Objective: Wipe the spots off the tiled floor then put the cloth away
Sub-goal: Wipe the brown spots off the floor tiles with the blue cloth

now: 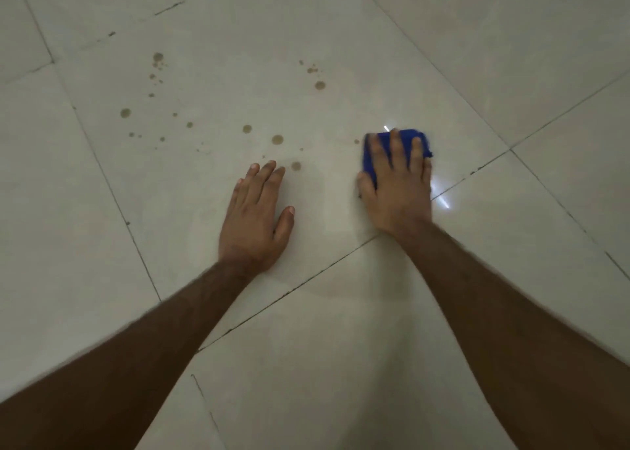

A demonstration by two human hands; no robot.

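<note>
Mostly unwiped: brown spots (277,139) lie left and far of the blue cloth (417,139). Right hand (397,187) presses it flat, fingers spread; left hand (255,218) rests flat on the tiled floor (443,313), holding nothing.

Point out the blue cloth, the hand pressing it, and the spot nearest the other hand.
blue cloth (373,153): head view, bare fold left of the fingers.
right hand (397,190): head view, back of the hand.
brown spot (296,165): head view, its centre, beside the left hand's fingertips.

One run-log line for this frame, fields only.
right hand: presses blue cloth flat on tiled floor | left hand: flat on floor | brown spots: many unwiped | phase: wiping
</note>
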